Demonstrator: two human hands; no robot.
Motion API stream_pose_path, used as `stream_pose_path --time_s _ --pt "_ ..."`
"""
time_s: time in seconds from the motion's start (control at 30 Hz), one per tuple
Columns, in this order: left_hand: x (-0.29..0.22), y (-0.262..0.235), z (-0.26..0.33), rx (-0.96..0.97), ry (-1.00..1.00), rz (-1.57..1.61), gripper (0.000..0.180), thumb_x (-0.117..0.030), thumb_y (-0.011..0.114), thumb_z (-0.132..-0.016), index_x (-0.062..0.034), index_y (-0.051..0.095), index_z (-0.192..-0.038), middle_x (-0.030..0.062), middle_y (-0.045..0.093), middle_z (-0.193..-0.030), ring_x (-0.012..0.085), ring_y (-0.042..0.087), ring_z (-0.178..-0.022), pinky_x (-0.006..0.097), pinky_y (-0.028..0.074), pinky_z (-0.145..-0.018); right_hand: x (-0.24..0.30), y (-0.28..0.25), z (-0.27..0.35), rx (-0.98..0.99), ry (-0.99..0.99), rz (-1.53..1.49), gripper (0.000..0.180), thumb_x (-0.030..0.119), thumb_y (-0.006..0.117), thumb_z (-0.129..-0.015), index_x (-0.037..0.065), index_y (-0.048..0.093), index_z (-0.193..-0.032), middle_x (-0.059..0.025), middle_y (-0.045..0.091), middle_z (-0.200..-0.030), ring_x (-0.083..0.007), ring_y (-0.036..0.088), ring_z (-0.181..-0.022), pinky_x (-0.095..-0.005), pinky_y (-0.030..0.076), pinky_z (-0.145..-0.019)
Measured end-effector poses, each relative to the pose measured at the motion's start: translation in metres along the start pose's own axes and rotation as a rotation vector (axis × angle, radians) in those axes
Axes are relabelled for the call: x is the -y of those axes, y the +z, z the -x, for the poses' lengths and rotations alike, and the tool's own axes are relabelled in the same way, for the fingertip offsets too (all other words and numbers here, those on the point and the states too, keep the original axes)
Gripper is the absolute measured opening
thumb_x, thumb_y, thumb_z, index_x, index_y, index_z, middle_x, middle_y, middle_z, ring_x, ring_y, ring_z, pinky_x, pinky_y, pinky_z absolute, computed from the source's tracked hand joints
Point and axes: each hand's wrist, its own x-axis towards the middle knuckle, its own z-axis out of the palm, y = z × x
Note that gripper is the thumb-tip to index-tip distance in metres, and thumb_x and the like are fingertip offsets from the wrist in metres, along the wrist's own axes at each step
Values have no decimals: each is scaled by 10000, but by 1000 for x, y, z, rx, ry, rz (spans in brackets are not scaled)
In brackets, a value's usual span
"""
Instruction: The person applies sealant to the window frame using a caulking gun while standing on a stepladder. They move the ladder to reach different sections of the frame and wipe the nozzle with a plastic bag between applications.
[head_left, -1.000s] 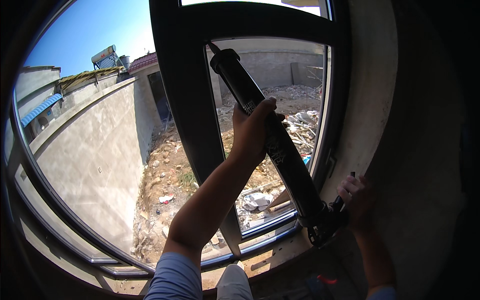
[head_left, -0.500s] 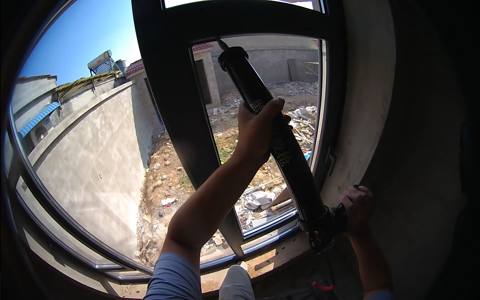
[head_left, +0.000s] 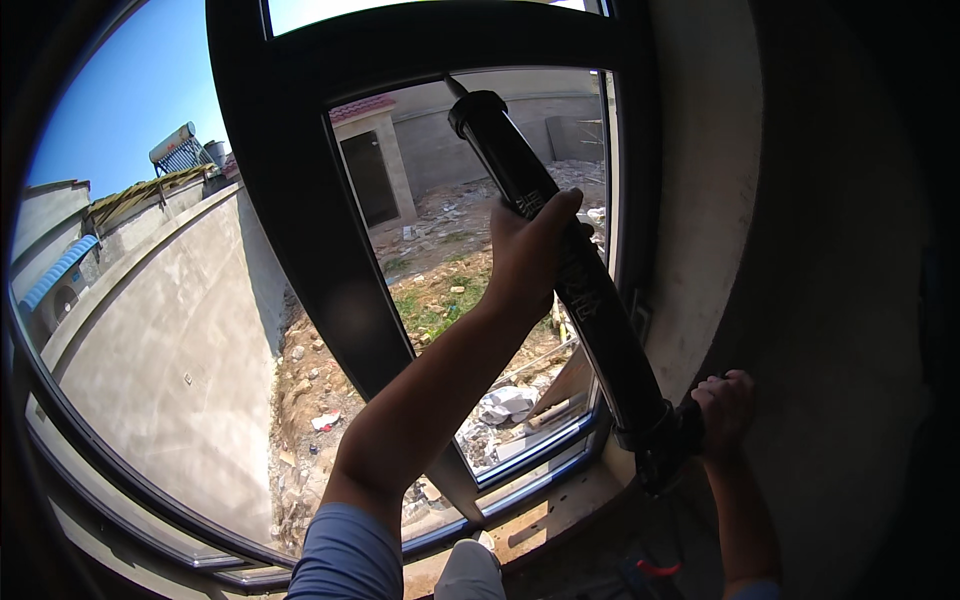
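Note:
A long black caulking gun (head_left: 612, 320) slants across the view, its pointed nozzle (head_left: 456, 86) up at the top edge of the window pane. Around the middle of its barrel, my left hand (head_left: 535, 240) is closed. My right hand (head_left: 724, 410) wraps the handle at the gun's lower right end; the trigger is too dark to make out. Behind the gun stands the dark window frame (head_left: 290, 200), and the nozzle tip touches or nearly touches its upper crossbar (head_left: 440, 45).
A plastered wall (head_left: 705, 200) curves along the right. Below the pane runs the sill (head_left: 545, 520), with my knee (head_left: 470, 570) close by. A red and dark item (head_left: 655, 570) lies low in shadow. Outside are a yard wall (head_left: 170, 360) and rubble (head_left: 500, 410).
The window and yard have shifted left in view. Against the frame, the nozzle has moved right along the upper crossbar. Both hands keep their hold on the caulking gun.

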Motion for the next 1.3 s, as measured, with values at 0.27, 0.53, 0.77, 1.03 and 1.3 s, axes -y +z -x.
stream_pose_path --time_s 0.27,0.53,0.77,1.03,1.3 --pt "34 23 -24 25 3 -6 260 -192 755 -923 0 587 -974 103 625 -818 215 693 -715 359 578 -591 -19 9 20 -48 52 40 272 309 659 -943 74 559 -849 -86 567 -783 -281 586 -717 -500 513 -840" --pt "72 51 -62 70 44 -12 218 -174 742 -926 -4 611 -892 87 645 -762 192 687 -654 342 570 -571 -46 14 28 -57 71 86 306 314 645 -926 83 509 -779 -89 472 -701 -292 522 -650 -462 488 -722" --pt "95 78 -93 85 -21 -118 187 -155 738 -908 11 651 -912 89 669 -774 193 683 -655 340 564 -577 -74 23 38 -63 129 113 433 421 503 -1005 68 517 -755 -120 484 -709 -326 533 -664 -481 483 -727" --pt "136 106 -130 6 -20 -100 251 -150 747 -882 45 650 -1005 106 669 -819 224 679 -671 375 582 -626 -113 35 53 -108 132 134 362 377 588 -920 89 481 -728 -103 457 -706 -318 532 -666 -475 490 -747" --pt "160 120 -157 31 -127 -214 711 -246 782 -781 79 410 -1293 218 588 -1161 307 631 -1058 427 523 -926 -134 45 67 -131 159 70 546 565 469 -1004 99 485 -720 -88 498 -717 -311 551 -673 -458 474 -757"
